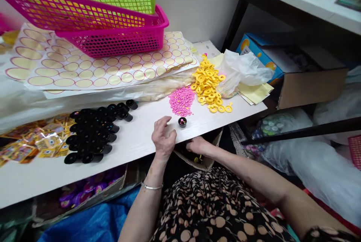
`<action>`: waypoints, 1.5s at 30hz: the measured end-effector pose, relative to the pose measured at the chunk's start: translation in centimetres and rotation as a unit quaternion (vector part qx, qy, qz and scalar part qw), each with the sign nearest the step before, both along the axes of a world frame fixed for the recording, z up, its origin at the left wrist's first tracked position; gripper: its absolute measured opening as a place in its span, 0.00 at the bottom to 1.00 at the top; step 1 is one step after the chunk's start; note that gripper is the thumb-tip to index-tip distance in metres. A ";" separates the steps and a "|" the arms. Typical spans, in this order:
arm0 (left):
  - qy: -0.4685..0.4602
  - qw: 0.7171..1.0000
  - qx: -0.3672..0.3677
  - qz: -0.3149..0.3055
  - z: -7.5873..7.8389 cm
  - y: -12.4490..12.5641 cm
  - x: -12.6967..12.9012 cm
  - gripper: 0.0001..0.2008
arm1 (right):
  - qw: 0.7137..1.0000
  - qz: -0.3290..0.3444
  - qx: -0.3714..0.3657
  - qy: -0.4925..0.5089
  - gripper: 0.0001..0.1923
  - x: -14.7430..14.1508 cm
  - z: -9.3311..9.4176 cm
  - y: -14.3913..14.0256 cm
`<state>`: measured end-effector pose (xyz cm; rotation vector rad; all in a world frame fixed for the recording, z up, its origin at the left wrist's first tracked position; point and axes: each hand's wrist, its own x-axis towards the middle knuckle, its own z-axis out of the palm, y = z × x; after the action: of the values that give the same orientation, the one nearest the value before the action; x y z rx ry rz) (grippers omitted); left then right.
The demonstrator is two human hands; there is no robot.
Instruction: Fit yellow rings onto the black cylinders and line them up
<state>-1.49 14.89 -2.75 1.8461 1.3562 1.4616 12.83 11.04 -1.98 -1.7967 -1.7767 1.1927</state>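
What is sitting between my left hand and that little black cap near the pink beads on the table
Nothing visible. The left hand rests on the white table, and the small black cap stands just to its right, with only bare tabletop between them. The pink beads lie beyond the cap, not in the way.

White table (135, 142), crowded with small parts.
On it: black caps (94, 131), pink beads (182, 100), yellow rings (208, 84), sticker sheets (93, 65), pink basket (118, 40), perhaps foil packets (31, 142).

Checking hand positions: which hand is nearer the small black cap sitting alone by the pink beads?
Left. The left hand rests on the table just left of the black cap; the right hand sits below the table edge.
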 end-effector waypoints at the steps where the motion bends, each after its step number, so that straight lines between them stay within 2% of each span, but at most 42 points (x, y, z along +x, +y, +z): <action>1: -0.010 1.000 0.021 -0.004 0.3 -1.2 0.0 0.19 | 1.000 0.009 -0.021 -0.002 0.09 0.7 -0.1 -1.2; 3: -0.020 0.997 0.044 -0.064 0.8 -4.0 0.3 0.18 | 0.998 0.016 -0.061 0.000 0.06 2.2 0.2 -3.6; 5: -0.022 0.989 0.035 -0.145 1.1 -6.6 0.8 0.20 | 0.997 -0.001 -0.073 0.018 0.07 3.5 1.1 -5.8; 8: 0.013 0.969 -0.054 -0.240 0.8 -9.1 1.9 0.24 | 0.997 -0.038 -0.046 0.039 0.10 4.4 3.2 -7.9; 10: 0.034 0.951 -0.120 -0.282 0.3 -9.8 2.7 0.26 | 0.998 -0.054 -0.018 0.038 0.11 4.5 4.5 -8.5; 12: 0.023 0.939 -0.149 -0.310 -0.1 -10.0 3.3 0.23 | 0.997 -0.060 0.005 0.041 0.11 4.6 5.3 -8.9; 14: -0.011 0.935 -0.152 -0.320 -0.1 -10.1 3.8 0.19 | 0.996 -0.057 0.018 0.065 0.11 4.7 5.7 -9.3; 16: -0.050 0.937 -0.149 -0.312 0.1 -10.1 4.1 0.16 | 0.990 -0.049 0.007 0.133 0.12 5.2 5.9 -9.9; 19: -0.102 0.931 -0.156 -0.315 0.5 -10.2 4.2 0.16 | 0.956 -0.060 -0.053 0.284 0.22 6.0 5.8 -10.8; 21: -0.120 0.923 -0.155 -0.330 0.6 -10.3 4.2 0.18 | 0.933 -0.084 -0.078 0.341 0.26 6.4 5.6 -11.2; 24: -0.109 0.929 -0.107 -0.338 0.5 -10.2 4.2 0.18 | 0.928 -0.107 -0.083 0.347 0.25 6.7 5.1 -11.3; 28: -0.040 0.945 -0.004 -0.324 0.8 -10.0 4.6 0.15 | 0.920 -0.109 -0.093 0.365 0.26 6.8 4.4 -11.0; 33: 0.023 0.934 0.078 -0.348 1.5 -10.2 5.2 0.11 | 0.892 -0.099 -0.130 0.421 0.31 7.0 3.8 -10.8; 37: 0.033 0.926 0.092 -0.365 1.9 -10.4 5.3 0.12 | 0.868 -0.069 -0.163 0.464 0.29 6.9 3.7 -10.9; 45: 0.050 0.915 0.100 -0.388 2.5 -10.9 5.3 0.11 | 0.852 -0.040 -0.174 0.492 0.29 7.2 3.6 -11.4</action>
<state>3.83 3.97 -0.28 2.2343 0.3896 1.0979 19.99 -0.41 1.59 -0.9997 -0.9023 1.9877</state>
